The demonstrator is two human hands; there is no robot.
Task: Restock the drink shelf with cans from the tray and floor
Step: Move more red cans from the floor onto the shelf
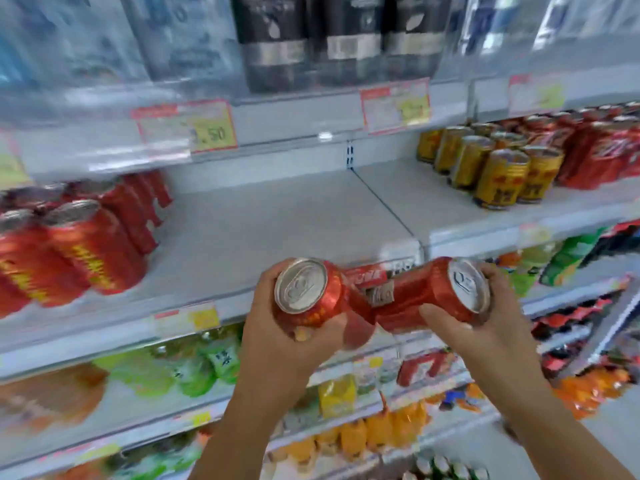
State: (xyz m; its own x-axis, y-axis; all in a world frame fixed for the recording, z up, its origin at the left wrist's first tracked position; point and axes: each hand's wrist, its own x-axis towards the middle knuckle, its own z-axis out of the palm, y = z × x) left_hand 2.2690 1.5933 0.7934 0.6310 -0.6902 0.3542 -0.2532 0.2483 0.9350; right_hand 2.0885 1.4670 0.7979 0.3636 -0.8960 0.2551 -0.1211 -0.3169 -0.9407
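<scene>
Two hands were held up before the shelf [277,216], the left hand [277,341] curled round the left can [311,296], the right hand [491,327] round the right can [426,296]. Each can's long axis slanted inward, silver top toward the camera, bases meeting between the hands.

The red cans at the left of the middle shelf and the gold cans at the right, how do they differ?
The red cans carry yellow lettering; the gold cans carry a red band. The red cans stand at the left end of the shelf, the gold cans towards its right, beside red cola cans. Both groups stand upright, silver tops up, on that shelf.
</scene>
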